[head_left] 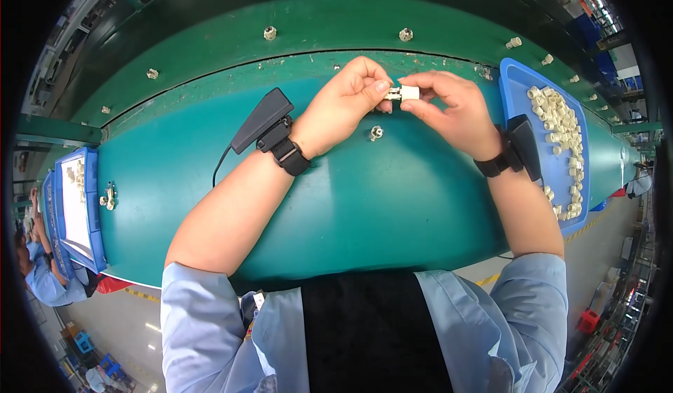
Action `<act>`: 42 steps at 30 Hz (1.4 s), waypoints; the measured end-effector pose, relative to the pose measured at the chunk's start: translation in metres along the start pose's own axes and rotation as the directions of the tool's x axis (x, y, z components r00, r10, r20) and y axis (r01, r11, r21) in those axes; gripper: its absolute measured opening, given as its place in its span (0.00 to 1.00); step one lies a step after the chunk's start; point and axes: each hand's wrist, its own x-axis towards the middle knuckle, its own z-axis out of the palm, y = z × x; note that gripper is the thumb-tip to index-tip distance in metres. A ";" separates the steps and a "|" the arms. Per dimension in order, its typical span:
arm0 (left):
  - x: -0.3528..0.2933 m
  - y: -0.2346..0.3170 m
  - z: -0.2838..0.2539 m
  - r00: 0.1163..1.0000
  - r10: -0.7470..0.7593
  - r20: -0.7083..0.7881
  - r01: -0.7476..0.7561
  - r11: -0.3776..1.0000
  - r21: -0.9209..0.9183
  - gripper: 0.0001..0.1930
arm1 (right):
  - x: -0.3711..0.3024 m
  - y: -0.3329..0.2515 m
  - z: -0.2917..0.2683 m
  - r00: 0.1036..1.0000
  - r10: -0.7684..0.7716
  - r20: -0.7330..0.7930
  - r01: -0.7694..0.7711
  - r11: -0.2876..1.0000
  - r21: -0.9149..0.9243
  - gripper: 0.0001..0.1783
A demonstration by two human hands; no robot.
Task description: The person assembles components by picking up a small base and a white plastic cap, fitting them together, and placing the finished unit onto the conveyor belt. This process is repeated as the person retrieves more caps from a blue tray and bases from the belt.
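Note:
At the far side of the green work surface, both my hands meet over two small parts. My left hand point(350, 95) pinches a small cream-and-metal fitting point(395, 94) between thumb and fingertips. A short cream plastic sleeve point(410, 93) sits between the thumb and fingers of my right hand point(452, 105), in line with the fitting and up against it. How far one goes into the other is too small to tell. Just below my hands, a similar cream-and-metal fitting point(376, 133) lies loose on the green surface point(378, 204).
A blue tray point(506, 88) on the right holds many cream sleeves point(554, 112). Blue bins point(95, 204) stand at the left end, with a few fittings point(110, 195) beside them. Spaced along the far green strip are small parts point(270, 33). Another person point(49, 274) is at far left.

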 end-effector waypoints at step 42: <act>0.053 0.052 0.013 0.968 0.225 -0.113 -0.063 0.650 0.757 0.14 | 0.038 0.118 -0.166 0.893 0.379 -0.241 -0.448 0.708 -0.546 0.16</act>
